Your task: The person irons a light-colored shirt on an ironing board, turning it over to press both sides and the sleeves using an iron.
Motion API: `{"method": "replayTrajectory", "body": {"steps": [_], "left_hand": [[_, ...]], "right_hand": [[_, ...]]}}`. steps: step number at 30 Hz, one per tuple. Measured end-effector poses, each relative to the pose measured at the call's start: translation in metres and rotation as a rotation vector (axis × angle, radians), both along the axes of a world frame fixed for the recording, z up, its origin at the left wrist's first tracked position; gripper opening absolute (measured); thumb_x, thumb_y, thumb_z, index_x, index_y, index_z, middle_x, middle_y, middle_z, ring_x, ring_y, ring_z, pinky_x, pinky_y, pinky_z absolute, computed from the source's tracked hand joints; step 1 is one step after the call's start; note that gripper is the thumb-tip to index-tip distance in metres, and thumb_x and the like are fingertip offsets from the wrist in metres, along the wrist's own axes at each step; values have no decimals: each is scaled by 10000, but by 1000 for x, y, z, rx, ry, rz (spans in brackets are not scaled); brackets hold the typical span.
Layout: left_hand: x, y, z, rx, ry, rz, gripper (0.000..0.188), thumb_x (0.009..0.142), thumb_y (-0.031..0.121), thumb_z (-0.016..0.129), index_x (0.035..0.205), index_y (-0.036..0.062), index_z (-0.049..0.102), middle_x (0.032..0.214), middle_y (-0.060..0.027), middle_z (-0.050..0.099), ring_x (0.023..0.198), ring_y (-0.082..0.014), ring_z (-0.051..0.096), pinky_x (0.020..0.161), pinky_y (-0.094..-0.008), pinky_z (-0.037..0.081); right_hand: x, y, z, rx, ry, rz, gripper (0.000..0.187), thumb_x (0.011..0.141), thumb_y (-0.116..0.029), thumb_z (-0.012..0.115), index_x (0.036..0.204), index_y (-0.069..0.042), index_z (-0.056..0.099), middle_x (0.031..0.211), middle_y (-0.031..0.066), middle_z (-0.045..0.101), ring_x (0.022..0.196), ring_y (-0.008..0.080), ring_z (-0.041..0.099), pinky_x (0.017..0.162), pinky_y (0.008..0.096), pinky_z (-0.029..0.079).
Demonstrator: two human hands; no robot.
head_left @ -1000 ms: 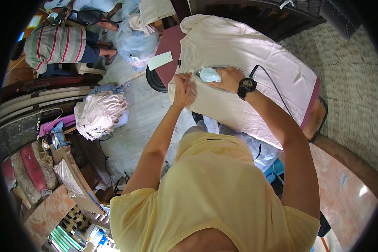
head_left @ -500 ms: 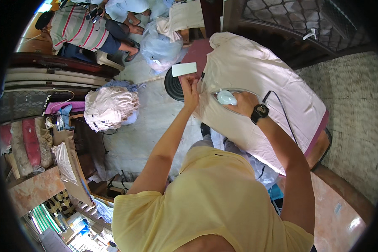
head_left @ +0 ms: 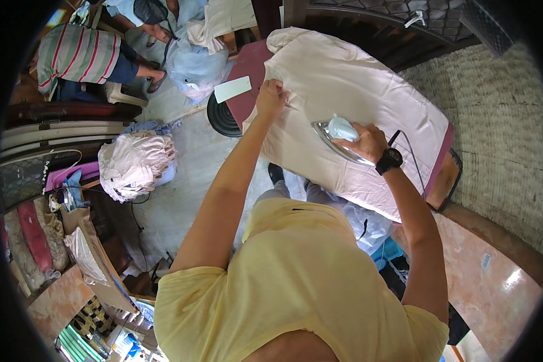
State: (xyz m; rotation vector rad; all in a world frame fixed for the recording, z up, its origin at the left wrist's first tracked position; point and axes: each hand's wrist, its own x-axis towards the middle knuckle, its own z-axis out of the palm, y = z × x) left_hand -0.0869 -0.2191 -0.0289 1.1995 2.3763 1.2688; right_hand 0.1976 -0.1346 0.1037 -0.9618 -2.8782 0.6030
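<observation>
A pale pink garment (head_left: 350, 72) lies spread over a maroon-covered ironing board (head_left: 245, 69). My right hand (head_left: 368, 143) is wrapped round the handle of a clothes iron (head_left: 341, 130) with a light blue-white body and a shiny metal base. The iron rests over the near-middle part of the cloth, its tip toward the left. At the garment's left side my left hand (head_left: 271, 98) has its fingers pinched together on the cloth. A small dark thin detail shows beside those fingers, too small to name.
A white rectangular object (head_left: 233, 90) lies on the board's left end, above a black ribbed round object (head_left: 223, 116). A heap of pale clothes (head_left: 137, 163) stands left. A person in a striped shirt (head_left: 81, 54) is at the far left, near a clear plastic bag (head_left: 193, 66).
The whole view has shifted, so the board sits further left and up. Over the cloth, the iron has moved right; my left hand has moved inward and away from me.
</observation>
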Motion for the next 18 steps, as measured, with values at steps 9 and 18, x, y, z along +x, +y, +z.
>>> {"method": "replayTrajectory", "body": {"steps": [9, 18], "left_hand": [[-6, -1, -13, -2, -75, -24, 157, 780, 140, 722, 818, 60, 592, 782, -116, 589, 753, -312, 589, 687, -421, 474], [9, -5, 3, 119, 106, 43, 134, 806, 69, 647, 915, 41, 573, 892, -147, 576, 818, -337, 565, 717, -431, 460]], "right_hand": [[-73, -31, -21, -29, 4, -262, 585, 804, -555, 661, 968, 6, 649, 818, 253, 669, 782, 441, 650, 706, 507, 526], [-37, 1, -30, -57, 26, -103, 639, 753, -592, 685, 1086, -46, 661, 894, 210, 689, 855, 391, 661, 788, 492, 514]]}}
